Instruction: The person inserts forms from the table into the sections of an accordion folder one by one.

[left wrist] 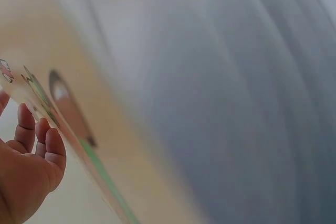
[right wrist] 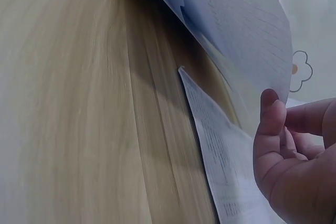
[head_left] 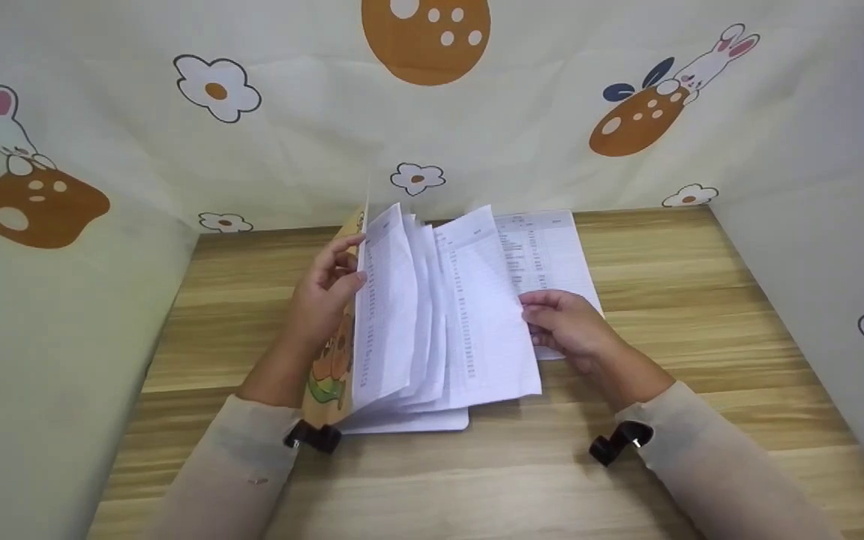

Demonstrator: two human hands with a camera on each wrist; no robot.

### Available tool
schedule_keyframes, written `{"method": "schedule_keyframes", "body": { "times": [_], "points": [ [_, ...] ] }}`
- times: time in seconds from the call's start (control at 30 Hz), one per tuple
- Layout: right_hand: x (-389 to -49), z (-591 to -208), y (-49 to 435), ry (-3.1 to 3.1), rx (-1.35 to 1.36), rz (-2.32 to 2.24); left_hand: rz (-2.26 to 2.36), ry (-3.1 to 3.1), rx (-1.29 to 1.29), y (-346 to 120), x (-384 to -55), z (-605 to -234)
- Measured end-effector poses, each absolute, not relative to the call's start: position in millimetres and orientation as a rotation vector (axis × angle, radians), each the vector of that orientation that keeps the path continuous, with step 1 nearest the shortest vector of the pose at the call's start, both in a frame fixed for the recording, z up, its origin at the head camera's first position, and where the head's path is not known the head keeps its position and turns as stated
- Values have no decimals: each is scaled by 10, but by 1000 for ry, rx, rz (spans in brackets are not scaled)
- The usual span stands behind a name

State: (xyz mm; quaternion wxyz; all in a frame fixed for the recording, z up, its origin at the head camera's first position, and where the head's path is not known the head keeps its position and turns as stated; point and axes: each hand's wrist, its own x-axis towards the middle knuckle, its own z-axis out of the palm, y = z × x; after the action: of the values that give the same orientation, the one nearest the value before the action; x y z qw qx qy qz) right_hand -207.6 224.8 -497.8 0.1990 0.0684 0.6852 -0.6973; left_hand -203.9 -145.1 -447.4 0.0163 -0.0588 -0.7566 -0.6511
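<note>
A booklet stands half open, its loose white pages [head_left: 391, 315] fanned out and printed with columns of small text. My left hand [head_left: 325, 289] grips its tan cover [head_left: 333, 367], which carries colourful drawings, and tilts it upright. In the left wrist view the fingers [left wrist: 55, 148] of that hand lie against the drawn side of the cover. Between thumb and forefinger, my right hand [head_left: 568, 326] pinches the edge of one raised page [head_left: 488, 322]. The right wrist view shows the thumb [right wrist: 272, 111] on this page edge. Under it lies a flat printed sheet [head_left: 552, 255].
The booklet is on a wood-grain table [head_left: 687, 300]. Behind and on both sides hangs a pale cloth [head_left: 312, 150] with rabbits, flowers and orange fruit shapes. A black strap mount [head_left: 313, 436] sits on the left wrist, another black mount [head_left: 619, 442] on the right.
</note>
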Motion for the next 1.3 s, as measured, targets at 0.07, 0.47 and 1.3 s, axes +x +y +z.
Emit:
{"method": "schedule_keyframes", "body": {
  "times": [0.07, 0.47, 1.3],
  "points": [
    [-2083, -4988, 2191, 1908, 198, -1949, -2028, -2358, -184, -1447, -2034, -4469],
    [-2122, -5017, 1757, 1822, 147, -1960, -2042, -2327, -188, -1431, -2048, -4492],
    [-2215, -5174, 1339, 1899, 166, -1915, -2050, -2336, -177, -1416, -2035, -4493]
  ]
}}
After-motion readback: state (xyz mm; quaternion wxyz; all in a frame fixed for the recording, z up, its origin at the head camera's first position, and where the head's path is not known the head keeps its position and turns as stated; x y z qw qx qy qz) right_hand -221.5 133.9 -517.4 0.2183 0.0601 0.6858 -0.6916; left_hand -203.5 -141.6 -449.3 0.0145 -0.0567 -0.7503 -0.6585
